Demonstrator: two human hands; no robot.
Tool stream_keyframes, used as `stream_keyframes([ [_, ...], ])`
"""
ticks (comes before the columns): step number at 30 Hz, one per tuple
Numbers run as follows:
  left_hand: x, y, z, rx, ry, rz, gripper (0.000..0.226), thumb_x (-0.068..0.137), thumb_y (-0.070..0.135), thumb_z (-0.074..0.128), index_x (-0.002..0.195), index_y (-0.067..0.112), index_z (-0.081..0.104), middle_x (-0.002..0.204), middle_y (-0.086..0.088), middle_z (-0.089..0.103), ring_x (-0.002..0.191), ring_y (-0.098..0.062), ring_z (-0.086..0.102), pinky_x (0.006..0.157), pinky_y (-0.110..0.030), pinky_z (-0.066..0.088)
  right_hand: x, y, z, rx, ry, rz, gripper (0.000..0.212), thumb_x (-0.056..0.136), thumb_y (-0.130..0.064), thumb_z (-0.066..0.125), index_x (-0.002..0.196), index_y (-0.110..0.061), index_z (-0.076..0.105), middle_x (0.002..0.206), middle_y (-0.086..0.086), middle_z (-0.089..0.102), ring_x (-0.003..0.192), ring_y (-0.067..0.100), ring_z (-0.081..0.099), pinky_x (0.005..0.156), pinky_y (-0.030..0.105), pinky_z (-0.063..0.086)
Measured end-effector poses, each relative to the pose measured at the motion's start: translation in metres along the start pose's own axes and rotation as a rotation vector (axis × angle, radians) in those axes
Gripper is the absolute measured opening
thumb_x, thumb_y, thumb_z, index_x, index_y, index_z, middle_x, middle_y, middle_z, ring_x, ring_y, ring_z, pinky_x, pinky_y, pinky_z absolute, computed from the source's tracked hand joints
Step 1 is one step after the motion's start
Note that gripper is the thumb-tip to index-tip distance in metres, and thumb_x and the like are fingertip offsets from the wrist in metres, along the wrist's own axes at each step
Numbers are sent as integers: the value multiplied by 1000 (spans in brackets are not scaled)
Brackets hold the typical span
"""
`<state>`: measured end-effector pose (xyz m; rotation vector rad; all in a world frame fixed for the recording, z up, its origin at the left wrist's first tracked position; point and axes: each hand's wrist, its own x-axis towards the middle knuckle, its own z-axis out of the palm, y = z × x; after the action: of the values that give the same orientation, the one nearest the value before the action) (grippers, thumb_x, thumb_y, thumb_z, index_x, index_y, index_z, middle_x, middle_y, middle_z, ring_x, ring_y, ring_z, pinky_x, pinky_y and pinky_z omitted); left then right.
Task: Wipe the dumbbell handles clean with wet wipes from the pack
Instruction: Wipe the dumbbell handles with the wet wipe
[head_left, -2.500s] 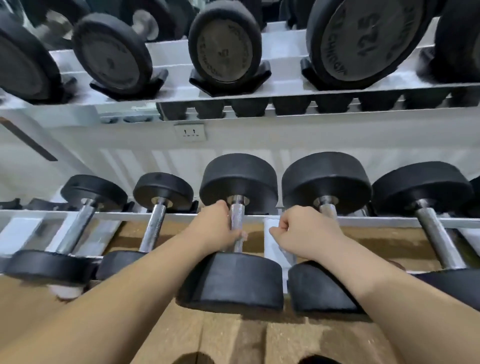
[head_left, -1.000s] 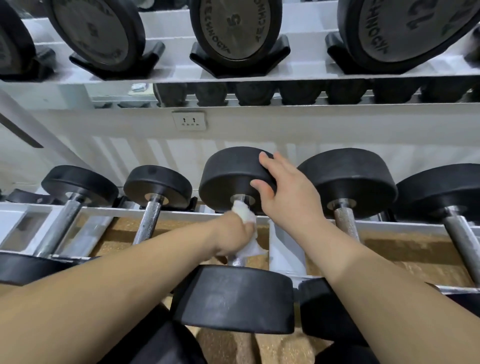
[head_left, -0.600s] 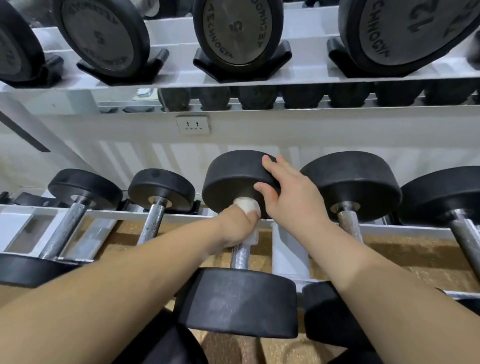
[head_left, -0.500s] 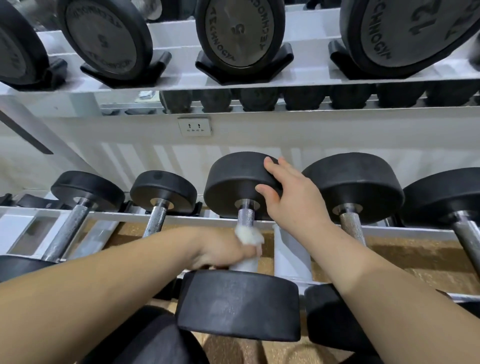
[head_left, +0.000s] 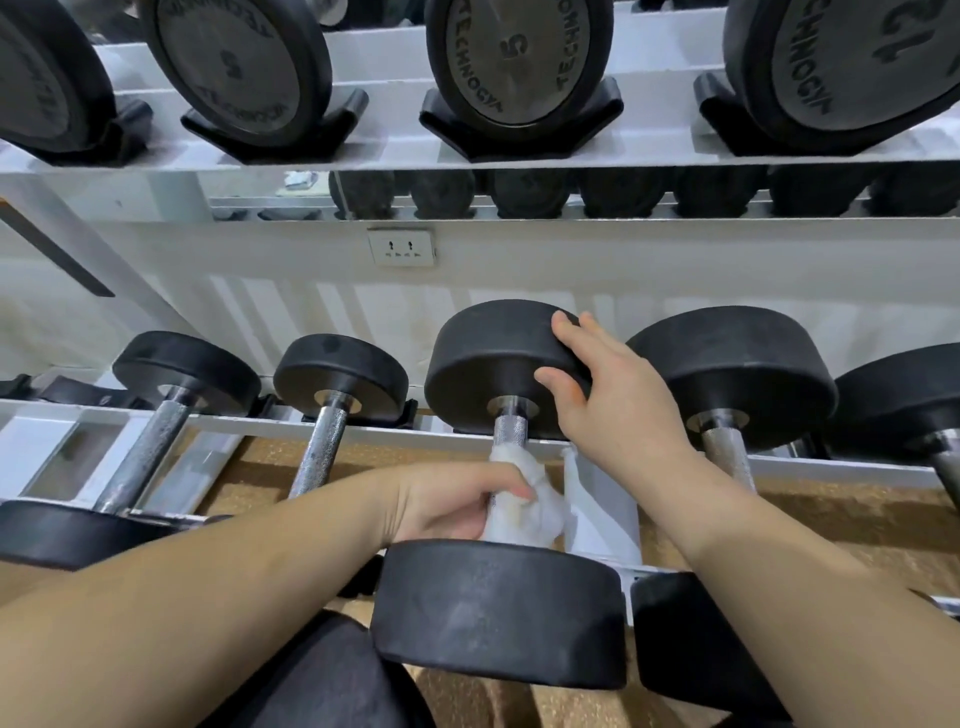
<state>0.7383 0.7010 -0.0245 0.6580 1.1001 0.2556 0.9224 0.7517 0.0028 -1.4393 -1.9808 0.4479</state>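
A black dumbbell (head_left: 498, 608) with a knurled steel handle (head_left: 510, 427) lies across the lower white rack, in the middle of the view. My left hand (head_left: 447, 501) grips a crumpled white wet wipe (head_left: 530, 506) wrapped round the near part of that handle, just behind the near head. My right hand (head_left: 618, 410) rests with straight fingers on the right side of the dumbbell's far head (head_left: 488, 358). The pack of wipes is not in view.
More dumbbells lie on the lower rack: two slimmer ones to the left (head_left: 322, 447) (head_left: 150, 441) and two larger ones to the right (head_left: 727, 374) (head_left: 904, 400). An upper shelf (head_left: 395, 150) carries bigger dumbbells end-on. A wall socket (head_left: 400, 248) sits behind. Cork-coloured floor lies below.
My right hand left the neighbouring handle and settled on the middle dumbbell's far head. My left hand, holding the wipe, slid up the handle to the far head and back down to its near end.
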Motion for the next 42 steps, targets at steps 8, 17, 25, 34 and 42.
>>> stream_keyframes([
  [8,14,23,2,167,328,189,55,72,52,74,116,19,69,112,-7,75,110,-26,68,110,-45,46,0,1,2,22,-2,2,58,101,-40,62,156,-40,42,167,-3,35,152,14,36,119,37,38],
  [17,1,9,-19,93,560,368,38,84,44,79,95,10,70,93,-14,78,85,-27,74,87,-42,61,1,1,1,2,5,3,59,101,-42,61,156,-40,42,166,-5,36,152,13,34,119,35,35],
  [25,13,36,16,-140,405,272,28,100,16,60,125,4,64,109,-16,74,87,-30,75,73,-41,62,0,-3,-2,-4,-14,17,59,101,-42,61,156,-41,40,168,-5,33,152,13,33,118,34,34],
  [34,12,14,5,-26,125,263,22,83,-9,63,101,2,70,86,-11,68,67,-18,59,75,-35,51,0,-4,-6,-19,-44,18,60,101,-41,61,157,-41,40,168,-4,33,152,12,34,117,33,34],
  [42,-2,12,0,94,106,102,28,99,8,62,123,-5,64,113,-20,73,86,-24,75,80,-38,63,3,-9,-12,26,-112,72,62,100,-37,63,157,-39,39,169,-5,31,154,11,30,121,39,35],
])
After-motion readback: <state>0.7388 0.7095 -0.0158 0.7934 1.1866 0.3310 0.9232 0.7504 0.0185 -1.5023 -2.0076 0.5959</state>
